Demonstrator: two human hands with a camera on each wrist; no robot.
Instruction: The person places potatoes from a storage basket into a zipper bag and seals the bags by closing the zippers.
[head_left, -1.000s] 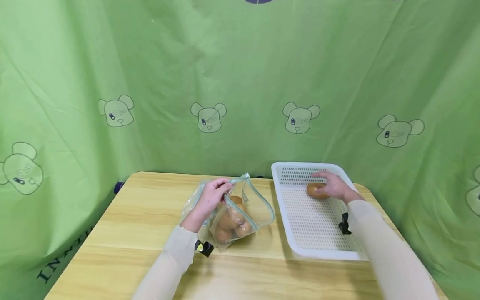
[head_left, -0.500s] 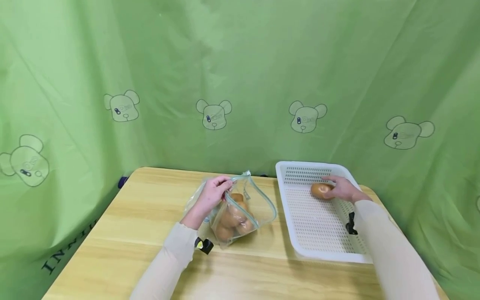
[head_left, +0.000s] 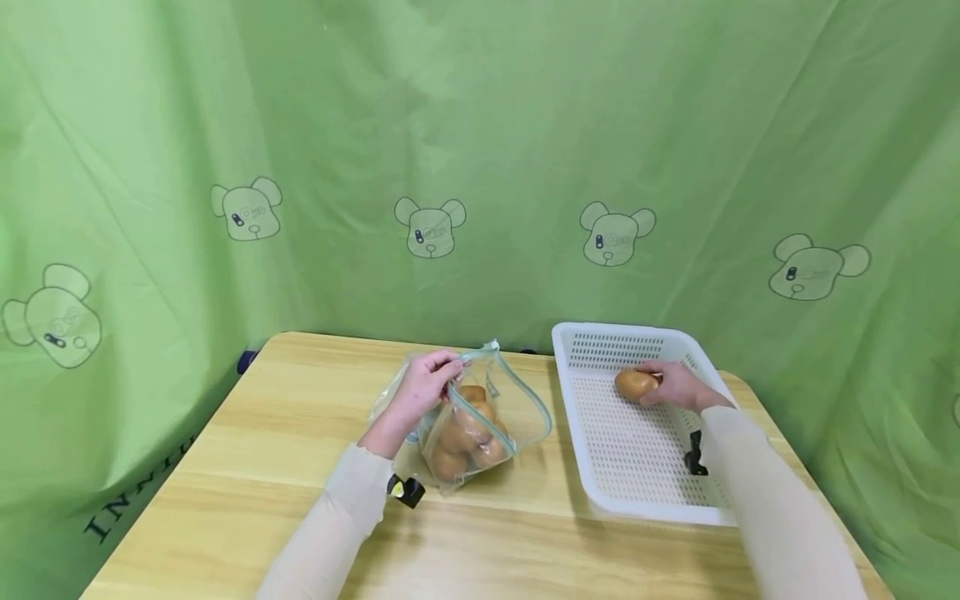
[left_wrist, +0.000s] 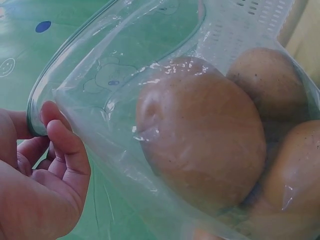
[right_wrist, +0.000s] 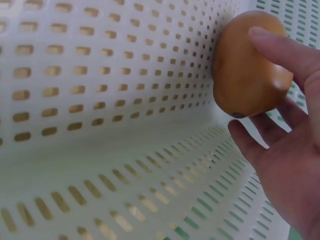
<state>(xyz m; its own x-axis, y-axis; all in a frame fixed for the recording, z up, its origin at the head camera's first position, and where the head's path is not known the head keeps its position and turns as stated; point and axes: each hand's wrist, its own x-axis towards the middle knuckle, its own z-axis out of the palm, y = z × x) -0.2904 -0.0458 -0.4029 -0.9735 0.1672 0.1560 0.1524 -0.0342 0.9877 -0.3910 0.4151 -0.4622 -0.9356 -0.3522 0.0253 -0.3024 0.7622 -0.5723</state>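
Observation:
My left hand (head_left: 422, 385) pinches the zip edge of a clear zip bag (head_left: 525, 433), whose mouth gapes toward the right. Inside the bag lie several smooth orange-brown rounded things (left_wrist: 200, 135), seen through the plastic in the left wrist view. Over in the white basket (head_left: 581, 450), my right hand (head_left: 678, 387) grips another orange-brown rounded thing (right_wrist: 250, 65), its thumb across the top and its fingers beneath. A small dark spot shows on one end of it. The exact kind of these things does not show.
Both the bag and the perforated basket stand on a light wooden table (head_left: 300, 417), the basket at the right. Behind them hangs a green curtain (head_left: 517, 167) printed with bear heads. A dark wrist camera (head_left: 408, 492) sits under the left cuff.
My right fingers have closed round the rounded thing in the basket and turned it slightly. My left hand keeps its pinch on the bag. The head view has shifted a little.

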